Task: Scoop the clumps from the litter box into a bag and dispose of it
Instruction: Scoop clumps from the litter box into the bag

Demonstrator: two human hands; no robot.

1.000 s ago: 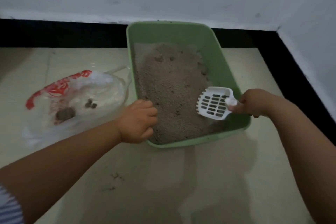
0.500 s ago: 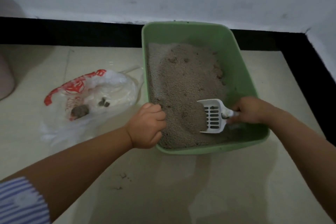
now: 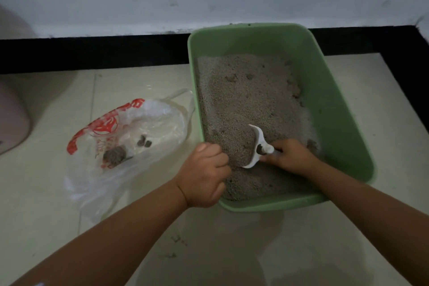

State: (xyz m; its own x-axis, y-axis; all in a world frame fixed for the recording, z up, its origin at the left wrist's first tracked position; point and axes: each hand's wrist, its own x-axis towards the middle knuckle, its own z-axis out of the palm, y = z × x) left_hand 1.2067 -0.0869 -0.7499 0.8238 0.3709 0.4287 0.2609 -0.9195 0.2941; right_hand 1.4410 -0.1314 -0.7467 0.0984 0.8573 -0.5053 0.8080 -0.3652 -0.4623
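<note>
A green litter box [image 3: 334, 109] full of grey litter [image 3: 246, 100] sits on the tiled floor against the wall. My right hand [image 3: 290, 157] grips the handle of a white slotted scoop [image 3: 256, 146], whose head is dug edge-on into the litter near the box's front. My left hand [image 3: 204, 176] grips the box's front-left rim. A clear plastic bag [image 3: 130, 137] with red print lies open on the floor left of the box, with a few dark clumps [image 3: 115, 155] inside.
A black skirting strip [image 3: 92, 53] runs along the white wall behind the box and down the right side. A pale rounded object [image 3: 11, 114] stands at the far left edge. Some litter crumbs [image 3: 178, 239] lie on the floor in front of the box.
The scoop went from held flat above the litter to pushed leftward and down into it, its head turned on edge. My left hand stayed on the rim. The camera view shifted left.
</note>
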